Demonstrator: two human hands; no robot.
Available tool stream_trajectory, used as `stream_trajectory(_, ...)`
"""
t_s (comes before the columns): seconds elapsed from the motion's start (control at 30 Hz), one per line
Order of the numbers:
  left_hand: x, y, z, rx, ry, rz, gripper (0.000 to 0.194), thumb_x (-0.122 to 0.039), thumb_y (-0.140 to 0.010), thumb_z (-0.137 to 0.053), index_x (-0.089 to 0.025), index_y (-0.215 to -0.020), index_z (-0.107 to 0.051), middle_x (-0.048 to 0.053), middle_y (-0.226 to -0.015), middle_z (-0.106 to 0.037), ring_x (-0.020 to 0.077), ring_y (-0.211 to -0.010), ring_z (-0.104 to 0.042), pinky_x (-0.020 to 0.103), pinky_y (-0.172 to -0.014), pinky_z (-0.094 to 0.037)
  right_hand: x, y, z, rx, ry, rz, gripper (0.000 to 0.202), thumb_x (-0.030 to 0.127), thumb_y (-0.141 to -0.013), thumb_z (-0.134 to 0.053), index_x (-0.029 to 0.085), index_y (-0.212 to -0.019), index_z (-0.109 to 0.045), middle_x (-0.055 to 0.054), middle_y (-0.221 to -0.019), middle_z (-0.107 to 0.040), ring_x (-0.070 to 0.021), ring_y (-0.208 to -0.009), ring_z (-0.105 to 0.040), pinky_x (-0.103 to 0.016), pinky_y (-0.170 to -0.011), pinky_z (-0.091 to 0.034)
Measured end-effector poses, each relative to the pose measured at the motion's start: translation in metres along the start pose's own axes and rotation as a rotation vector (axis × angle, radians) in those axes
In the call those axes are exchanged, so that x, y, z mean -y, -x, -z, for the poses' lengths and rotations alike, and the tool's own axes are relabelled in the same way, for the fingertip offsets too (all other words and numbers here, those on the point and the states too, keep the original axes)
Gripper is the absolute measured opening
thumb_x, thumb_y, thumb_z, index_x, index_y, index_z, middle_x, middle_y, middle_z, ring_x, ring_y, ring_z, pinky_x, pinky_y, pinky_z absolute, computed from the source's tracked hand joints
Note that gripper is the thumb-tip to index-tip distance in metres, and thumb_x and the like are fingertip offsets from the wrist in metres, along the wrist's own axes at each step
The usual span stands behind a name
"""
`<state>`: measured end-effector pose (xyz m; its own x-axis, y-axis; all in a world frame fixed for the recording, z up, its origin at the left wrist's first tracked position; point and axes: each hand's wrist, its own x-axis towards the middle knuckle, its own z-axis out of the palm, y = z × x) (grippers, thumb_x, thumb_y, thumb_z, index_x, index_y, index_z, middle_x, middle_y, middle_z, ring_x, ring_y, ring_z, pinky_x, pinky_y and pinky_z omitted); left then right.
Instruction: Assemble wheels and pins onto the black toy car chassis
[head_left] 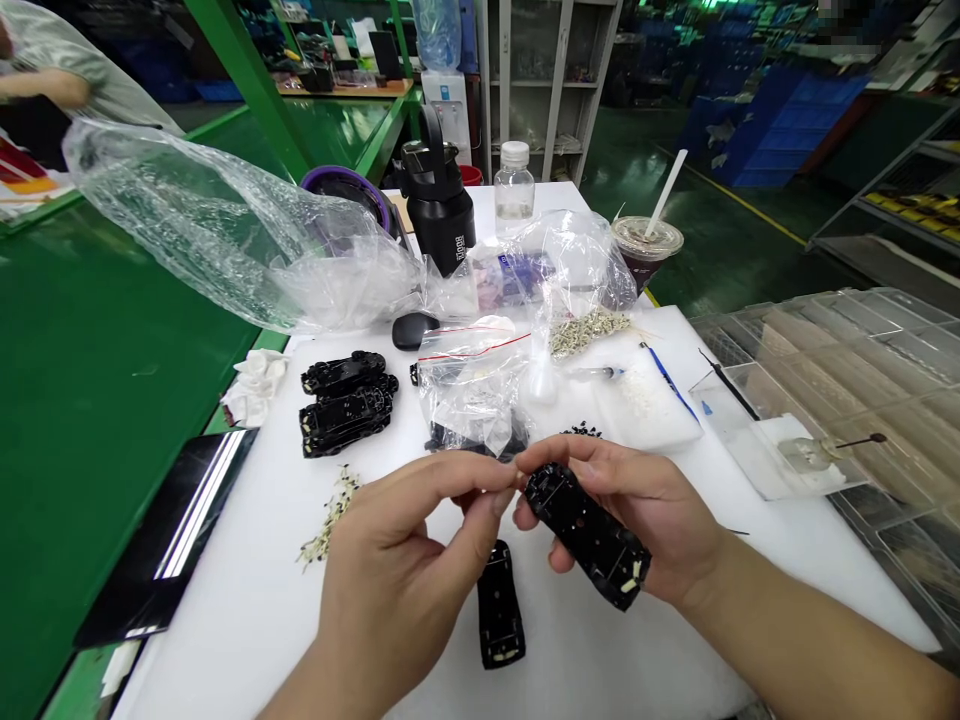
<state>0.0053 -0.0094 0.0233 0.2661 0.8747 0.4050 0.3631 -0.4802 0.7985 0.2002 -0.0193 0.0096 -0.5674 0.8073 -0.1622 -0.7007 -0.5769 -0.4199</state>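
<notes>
My right hand (660, 510) grips a black toy car chassis (589, 540), tilted, with a cream-coloured piece at its near end. At the chassis's far end, the thumb and forefinger of my left hand (420, 550) are pinched together; whatever lies between them is too small to make out. Below, on the white board, lies a second black chassis (501, 610), also with a cream piece at its near end. To the left of my left hand is a loose pile of small cream parts with dark tips (334, 515). More black chassis (349, 405) sit grouped farther left.
A zip bag (472, 385), a computer mouse (415, 331), a small heap of black bits (583, 430) and a blue stick (670, 383) lie beyond my hands. Behind stand a black flask (442, 215) and a drink cup (646, 245). Clear compartment boxes (847, 370) line the right; a tablet (169, 535), the left.
</notes>
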Motion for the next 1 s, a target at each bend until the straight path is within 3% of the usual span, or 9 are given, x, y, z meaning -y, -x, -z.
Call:
stream_trajectory(0.23,-0.0028,0.0015,0.0017,-0.028,0.013,0.071,0.028,-0.009,-0.084,-0.068,-0.035,-0.093,-0.072,-0.013,-0.087,-0.076,0.0070,-0.077,-0.072,0.014,-0.072,-0.056,0.0007,0.0018,-0.0027,-0.035,0.007,0.015,0.022,0.017,-0.092,-0.058,0.007,-0.106,-0.072,-0.014,-0.093,-0.073,-0.0199,-0.090,-0.073,-0.024,-0.067,-0.063)
stream_trajectory(0.43,-0.0028,0.0009,-0.0007,-0.041,0.019,0.053,0.026,-0.008,-0.084,-0.069,-0.032,-0.092,-0.070,-0.011,-0.087,-0.076,0.0082,-0.078,-0.073,0.016,-0.073,-0.057,-0.0009,0.0001,-0.0021,-0.076,0.019,0.008,0.020,0.017,-0.084,-0.067,0.008,-0.101,-0.074,-0.012,-0.089,-0.072,-0.0184,-0.083,-0.073,-0.022,-0.062,-0.062)
stream_trajectory(0.67,-0.0025,0.0019,-0.0028,-0.033,-0.051,0.020,0.027,-0.007,-0.084,-0.067,-0.032,-0.094,-0.067,-0.011,-0.085,-0.074,0.0069,-0.074,-0.070,0.018,-0.072,-0.054,-0.0079,0.0010,-0.0087,-0.317,0.131,0.093,0.017,0.008,-0.081,-0.068,0.011,-0.097,-0.074,-0.009,-0.092,-0.070,-0.0174,-0.089,-0.071,-0.021,-0.066,-0.062)
stream_trajectory(0.8,-0.0008,0.0058,-0.0033,-0.043,-0.008,0.082,0.033,-0.009,-0.085,-0.067,-0.031,-0.109,-0.060,-0.008,-0.087,-0.075,0.0103,-0.076,-0.071,0.022,-0.075,-0.056,-0.0070,0.0008,-0.0103,-0.301,0.113,0.077,0.018,0.007,-0.081,-0.068,0.011,-0.097,-0.074,-0.009,-0.089,-0.070,-0.0165,-0.086,-0.071,-0.021,-0.067,-0.063)
stream_trajectory(1.0,-0.0031,0.0039,-0.0015,-0.065,-0.141,-0.022,0.024,-0.006,-0.082,-0.066,-0.027,-0.092,-0.064,-0.007,-0.076,-0.068,0.0081,-0.064,-0.062,0.021,-0.065,-0.051,-0.0058,0.0013,-0.0097,-0.290,0.103,0.075,0.019,0.006,-0.079,-0.068,0.011,-0.096,-0.075,-0.008,-0.087,-0.069,-0.0163,-0.086,-0.071,-0.019,-0.064,-0.062)
